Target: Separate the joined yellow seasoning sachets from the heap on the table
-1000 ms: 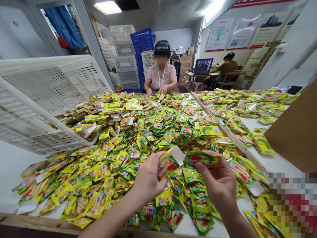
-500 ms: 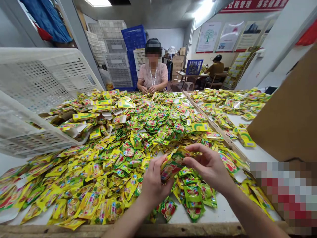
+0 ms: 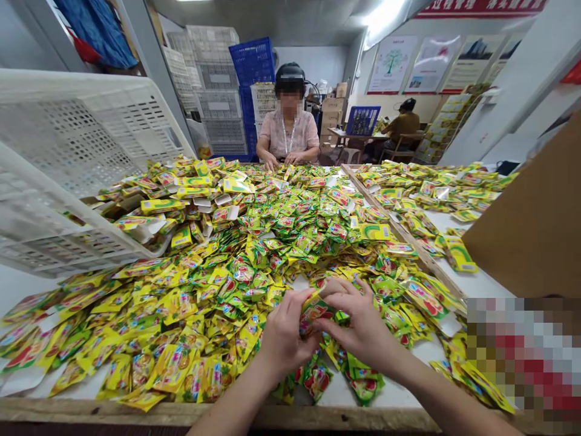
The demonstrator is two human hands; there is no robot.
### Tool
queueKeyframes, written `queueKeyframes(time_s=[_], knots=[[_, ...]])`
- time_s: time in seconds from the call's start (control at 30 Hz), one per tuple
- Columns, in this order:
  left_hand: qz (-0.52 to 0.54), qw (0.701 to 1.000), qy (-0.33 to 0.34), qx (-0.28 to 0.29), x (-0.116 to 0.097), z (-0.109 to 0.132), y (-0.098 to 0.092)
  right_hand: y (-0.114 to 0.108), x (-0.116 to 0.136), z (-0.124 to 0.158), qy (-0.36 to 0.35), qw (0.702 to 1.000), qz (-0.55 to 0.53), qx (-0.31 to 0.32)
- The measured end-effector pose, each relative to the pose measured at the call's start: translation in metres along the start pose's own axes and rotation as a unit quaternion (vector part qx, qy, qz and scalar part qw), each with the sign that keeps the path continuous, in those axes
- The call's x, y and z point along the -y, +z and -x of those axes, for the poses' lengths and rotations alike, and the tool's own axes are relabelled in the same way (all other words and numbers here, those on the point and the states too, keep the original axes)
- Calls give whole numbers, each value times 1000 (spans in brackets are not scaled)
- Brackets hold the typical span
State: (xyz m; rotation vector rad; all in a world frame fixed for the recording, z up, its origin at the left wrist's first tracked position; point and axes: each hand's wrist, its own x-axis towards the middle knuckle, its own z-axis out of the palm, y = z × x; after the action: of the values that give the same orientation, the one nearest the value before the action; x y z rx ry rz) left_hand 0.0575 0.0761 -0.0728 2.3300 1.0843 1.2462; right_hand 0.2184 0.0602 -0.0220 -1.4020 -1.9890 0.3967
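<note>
Yellow-green foil sachet (image 3: 314, 315) is pinched between left hand (image 3: 287, 335) and right hand (image 3: 360, 321), fingers closed on it, just over the near edge of the sachet heap (image 3: 218, 284). Both hands are on this one piece.

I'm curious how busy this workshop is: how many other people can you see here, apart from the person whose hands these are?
2. A person in a pink top sits across the heap of sachets, hands among them; a person in a brown shirt sits at a desk at the far back. Others may be out of view.

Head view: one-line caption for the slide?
Left hand and right hand pinch a yellow-green sachet above a heap of sachets on a white table.
</note>
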Motion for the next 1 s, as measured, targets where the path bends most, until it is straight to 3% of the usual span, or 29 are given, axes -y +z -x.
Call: queueKeyframes(time_s=[0.1, 0.17, 0.23, 0.3, 0.4, 0.5, 0.63, 0.77, 0.9, 1.0], knots=[[34, 999, -34, 3, 0, -4, -3, 2, -4, -3, 71, 994, -79, 12], [98, 989, -114, -2, -1, -7, -5, 1, -8, -4, 124, 977, -172, -2], [213, 953, -214, 26, -2, -8, -6, 1, -9, -4, 163, 952, -259, -7], [330, 899, -282, 56, -4, -8, -6, 3, -8, -3, 189, 926, -326, 12], [411, 857, -310, 29, -6, -7, -6, 9, -2, -1, 218, 890, -397, 60], [440, 843, -308, 16, -6, -8, -9, 12, 1, 1, 204, 891, -403, 53], [469, 839, -265, 72, -4, -9, -17, 11, -3, 2, 183, 916, -356, -36], [431, 868, -219, 113, -1, -7, -21, 11, -8, 5, 198, 901, -380, -73], [358, 906, -214, 77, 2, -6, -18, 13, -4, 8, 215, 871, -430, -103], [347, 901, -257, 38, 3, -9, -13, 18, 0, 10, 206, 869, -441, -87]])
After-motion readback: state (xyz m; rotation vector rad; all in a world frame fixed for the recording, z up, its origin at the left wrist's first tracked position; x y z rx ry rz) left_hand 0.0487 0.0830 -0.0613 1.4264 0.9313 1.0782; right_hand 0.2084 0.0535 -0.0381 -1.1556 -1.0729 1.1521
